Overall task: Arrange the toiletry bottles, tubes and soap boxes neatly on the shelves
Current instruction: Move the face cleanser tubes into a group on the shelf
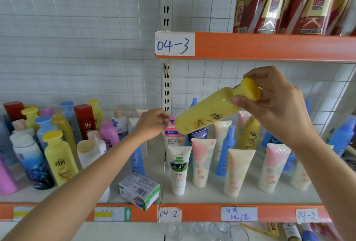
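The right hand holds a yellow bottle up in the air, above the shelf. Its fingers and thumb pinch the yellow cap end. The bottle is tipped, with its bottom pointing down and to the left. It touches nothing on the shelf.

The left hand reaches in from the left, just beside the bottom of the yellow bottle. Its fingers are loosely curled. I cannot tell if they hold anything or touch the bottle.

Under the bottle stand tubes. A white tube with a cow picture stands at the front, cap down. Beside it on the right are pink and cream tubes, and blue spray bottles stand between them. There is a bit of bare shelf in front of the tubes, near the orange front edge.

On the left part of the shelf many bottles stand close together. One yellow shampoo bottle looks the same as the one in the hand. A green and white soap box sits at the very front, and one corner pokes over the orange edge. Some bare room lies behind the soap box.

Above, another orange shelf has a paper label that says 04-3. There is open air between it and the hands.
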A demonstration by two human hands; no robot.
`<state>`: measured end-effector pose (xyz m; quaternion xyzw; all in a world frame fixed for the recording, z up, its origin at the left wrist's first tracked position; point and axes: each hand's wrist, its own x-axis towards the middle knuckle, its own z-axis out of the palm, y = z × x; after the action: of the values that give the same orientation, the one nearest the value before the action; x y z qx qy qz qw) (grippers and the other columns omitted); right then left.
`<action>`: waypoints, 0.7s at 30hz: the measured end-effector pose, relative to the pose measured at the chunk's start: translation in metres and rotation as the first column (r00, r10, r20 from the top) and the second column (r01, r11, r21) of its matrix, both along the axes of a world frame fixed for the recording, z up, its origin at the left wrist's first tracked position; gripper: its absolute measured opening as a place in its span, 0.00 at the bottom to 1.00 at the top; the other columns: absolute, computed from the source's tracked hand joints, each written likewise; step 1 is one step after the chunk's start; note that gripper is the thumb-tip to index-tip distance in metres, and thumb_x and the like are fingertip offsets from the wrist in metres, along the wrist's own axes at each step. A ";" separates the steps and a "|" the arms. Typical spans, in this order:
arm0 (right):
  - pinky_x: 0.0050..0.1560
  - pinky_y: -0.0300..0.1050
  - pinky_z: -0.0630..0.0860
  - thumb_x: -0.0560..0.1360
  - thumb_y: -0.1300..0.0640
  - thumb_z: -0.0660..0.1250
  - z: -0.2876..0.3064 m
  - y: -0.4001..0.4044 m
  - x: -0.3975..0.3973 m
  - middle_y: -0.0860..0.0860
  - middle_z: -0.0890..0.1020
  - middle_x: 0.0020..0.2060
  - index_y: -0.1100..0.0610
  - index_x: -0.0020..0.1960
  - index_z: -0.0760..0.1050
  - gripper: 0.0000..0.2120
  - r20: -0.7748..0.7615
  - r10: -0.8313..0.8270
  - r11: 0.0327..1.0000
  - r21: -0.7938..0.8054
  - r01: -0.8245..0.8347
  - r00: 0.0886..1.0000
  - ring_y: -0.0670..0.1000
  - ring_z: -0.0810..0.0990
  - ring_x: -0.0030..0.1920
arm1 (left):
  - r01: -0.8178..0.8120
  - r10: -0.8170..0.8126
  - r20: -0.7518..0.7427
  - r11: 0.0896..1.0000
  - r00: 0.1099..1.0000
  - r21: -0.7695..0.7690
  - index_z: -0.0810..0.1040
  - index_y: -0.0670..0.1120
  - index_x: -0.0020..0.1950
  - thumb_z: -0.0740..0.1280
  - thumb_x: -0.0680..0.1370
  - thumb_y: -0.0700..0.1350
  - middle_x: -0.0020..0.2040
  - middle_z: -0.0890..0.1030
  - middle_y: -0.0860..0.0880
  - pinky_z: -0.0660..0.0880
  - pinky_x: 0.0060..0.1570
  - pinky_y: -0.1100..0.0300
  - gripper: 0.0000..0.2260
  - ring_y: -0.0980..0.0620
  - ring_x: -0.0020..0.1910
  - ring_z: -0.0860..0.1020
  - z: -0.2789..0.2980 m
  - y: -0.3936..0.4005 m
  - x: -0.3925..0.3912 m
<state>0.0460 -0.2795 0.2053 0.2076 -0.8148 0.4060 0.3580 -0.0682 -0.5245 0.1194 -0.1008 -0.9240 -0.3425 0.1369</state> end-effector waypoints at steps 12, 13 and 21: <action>0.35 0.34 0.75 0.63 0.48 0.74 -0.005 -0.007 0.001 0.44 0.81 0.38 0.43 0.47 0.70 0.17 0.105 0.167 0.980 -0.124 -0.154 0.980 0.42 0.80 0.33 | 0.449 -0.436 -0.204 0.893 0.876 0.022 0.75 0.55 0.57 0.68 0.67 0.62 0.50 0.80 0.61 0.74 0.48 0.71 0.22 0.62 0.48 0.78 0.059 0.040 0.080; 0.34 0.34 0.74 0.64 0.50 0.75 -0.006 -0.006 0.000 0.44 0.81 0.37 0.43 0.47 0.70 0.17 0.110 0.174 0.980 -0.118 -0.161 0.978 0.43 0.80 0.32 | 0.412 -0.413 -0.197 0.910 0.889 -0.046 0.75 0.53 0.58 0.72 0.64 0.63 0.48 0.80 0.60 0.73 0.44 0.70 0.26 0.61 0.46 0.78 0.058 0.046 0.081; 0.55 0.48 0.78 0.62 0.47 0.73 -0.015 0.022 -0.028 0.47 0.83 0.47 0.48 0.57 0.71 0.25 0.422 0.247 0.955 0.045 -0.292 0.872 0.49 0.83 0.47 | 0.349 -0.337 -0.147 0.935 0.930 0.060 0.78 0.51 0.47 0.70 0.58 0.66 0.38 0.82 0.49 0.74 0.35 0.58 0.26 0.53 0.36 0.79 0.032 0.055 0.076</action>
<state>0.0177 -0.2576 0.1907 0.2476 -0.8554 0.4423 0.1063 0.0079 -0.4697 0.1518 -0.2776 -0.8655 -0.3924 0.1409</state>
